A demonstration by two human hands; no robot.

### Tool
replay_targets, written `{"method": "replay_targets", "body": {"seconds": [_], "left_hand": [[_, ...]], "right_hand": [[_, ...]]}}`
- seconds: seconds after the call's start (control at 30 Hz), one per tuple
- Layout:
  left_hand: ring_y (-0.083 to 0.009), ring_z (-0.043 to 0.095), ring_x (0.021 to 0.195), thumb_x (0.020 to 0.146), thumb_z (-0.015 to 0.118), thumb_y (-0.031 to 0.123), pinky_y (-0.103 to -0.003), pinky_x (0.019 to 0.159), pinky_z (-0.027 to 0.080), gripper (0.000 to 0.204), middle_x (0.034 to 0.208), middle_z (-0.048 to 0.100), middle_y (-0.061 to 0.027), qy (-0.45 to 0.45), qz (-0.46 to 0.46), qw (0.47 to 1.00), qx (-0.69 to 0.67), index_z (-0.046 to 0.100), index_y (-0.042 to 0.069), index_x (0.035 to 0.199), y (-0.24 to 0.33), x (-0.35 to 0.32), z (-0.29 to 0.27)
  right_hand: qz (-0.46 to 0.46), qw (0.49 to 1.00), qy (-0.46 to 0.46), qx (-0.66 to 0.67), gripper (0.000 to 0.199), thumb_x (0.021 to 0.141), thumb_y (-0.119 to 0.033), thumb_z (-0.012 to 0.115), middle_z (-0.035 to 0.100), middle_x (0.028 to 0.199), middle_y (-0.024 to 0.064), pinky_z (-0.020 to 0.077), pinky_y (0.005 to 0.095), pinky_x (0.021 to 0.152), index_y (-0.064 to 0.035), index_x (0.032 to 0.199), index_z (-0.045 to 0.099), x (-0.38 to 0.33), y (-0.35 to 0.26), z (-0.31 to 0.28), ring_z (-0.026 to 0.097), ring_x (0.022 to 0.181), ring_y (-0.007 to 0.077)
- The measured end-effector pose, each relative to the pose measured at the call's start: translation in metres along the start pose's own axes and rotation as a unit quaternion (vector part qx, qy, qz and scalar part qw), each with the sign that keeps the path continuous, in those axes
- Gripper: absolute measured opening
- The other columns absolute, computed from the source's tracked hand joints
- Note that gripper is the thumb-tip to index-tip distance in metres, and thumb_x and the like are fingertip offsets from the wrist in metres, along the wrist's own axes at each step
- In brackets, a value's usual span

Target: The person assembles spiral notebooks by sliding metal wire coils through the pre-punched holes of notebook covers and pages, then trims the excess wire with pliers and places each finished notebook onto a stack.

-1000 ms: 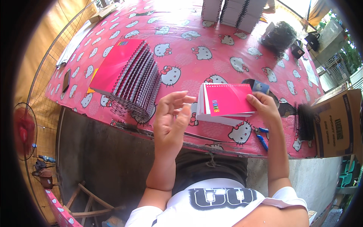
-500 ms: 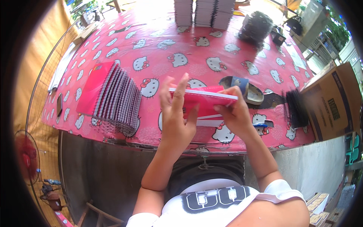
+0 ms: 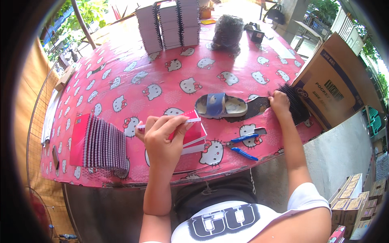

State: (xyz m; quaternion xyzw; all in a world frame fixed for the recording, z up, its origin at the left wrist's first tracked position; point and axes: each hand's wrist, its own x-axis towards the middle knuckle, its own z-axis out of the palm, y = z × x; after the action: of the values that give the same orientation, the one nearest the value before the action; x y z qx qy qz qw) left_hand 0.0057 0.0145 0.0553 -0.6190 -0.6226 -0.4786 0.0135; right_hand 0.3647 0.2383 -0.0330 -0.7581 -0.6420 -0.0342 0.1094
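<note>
My left hand [image 3: 164, 135] pinches a pink-covered booklet [image 3: 193, 115] whose white page edge shows. Below it on the table lie more pink booklets [image 3: 196, 135], partly hidden by the hand. My right hand [image 3: 279, 104] is at the left edge of a heap of black spiral binding coils [image 3: 298, 103], fingers curled closed; what they hold is hidden. Between the hands, a blue and white slipper [image 3: 219, 106] rests partly over a dark flat patch [image 3: 257, 108]. Nearer to me lie blue-handled pliers [image 3: 244, 152], jaws toward the booklets.
A stack of pink spiral-bound notebooks [image 3: 103, 141] stands on the pink patterned table [image 3: 133, 93] at left. Tall stacks of bound books [image 3: 168, 26] and a dark wrapped bundle [image 3: 227, 34] are at the back. A cardboard box [image 3: 330, 87] stands beyond the coils; a phone [image 3: 55, 157] lies far left.
My right hand has let go of the booklet and moved right to the coils. My left hand keeps the booklet, lower and further left. The view has shifted, showing the pliers fully.
</note>
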Motion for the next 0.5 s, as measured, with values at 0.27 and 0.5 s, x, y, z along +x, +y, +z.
{"method": "replay_targets", "body": {"seconds": [0.27, 0.5], "left_hand": [[-0.0149, 0.054, 0.078, 0.075, 0.080, 0.015, -0.029, 0.075, 0.044, 0.018, 0.082, 0.070, -0.0012, 0.001, 0.034, 0.999, 0.007, 0.075, 0.007, 0.091, 0.004, 0.005, -0.005], [-0.0158, 0.056, 0.081, 0.073, 0.082, 0.021, -0.032, 0.088, 0.036, 0.018, 0.084, 0.071, 0.0003, 0.011, -0.014, 1.000, -0.018, 0.075, 0.012, 0.086, 0.000, 0.001, -0.006]], "right_hand": [[-0.101, 0.979, 0.174, 0.037, 0.019, 0.078, -0.006, 0.072, 0.062, 0.099, 0.0195, 0.0531, 0.0436, 0.078, -0.0009, 0.096, 0.068, -0.008, -0.010, -0.025, 0.066, 0.087, 0.0362], [-0.364, 0.770, -0.001, 0.524, 0.020, 0.074, 0.001, 0.073, 0.067, 0.087, 0.0105, 0.0527, 0.0312, 0.065, -0.0027, 0.093, 0.073, -0.143, -0.145, -0.102, 0.068, 0.076, 0.0215]]}}
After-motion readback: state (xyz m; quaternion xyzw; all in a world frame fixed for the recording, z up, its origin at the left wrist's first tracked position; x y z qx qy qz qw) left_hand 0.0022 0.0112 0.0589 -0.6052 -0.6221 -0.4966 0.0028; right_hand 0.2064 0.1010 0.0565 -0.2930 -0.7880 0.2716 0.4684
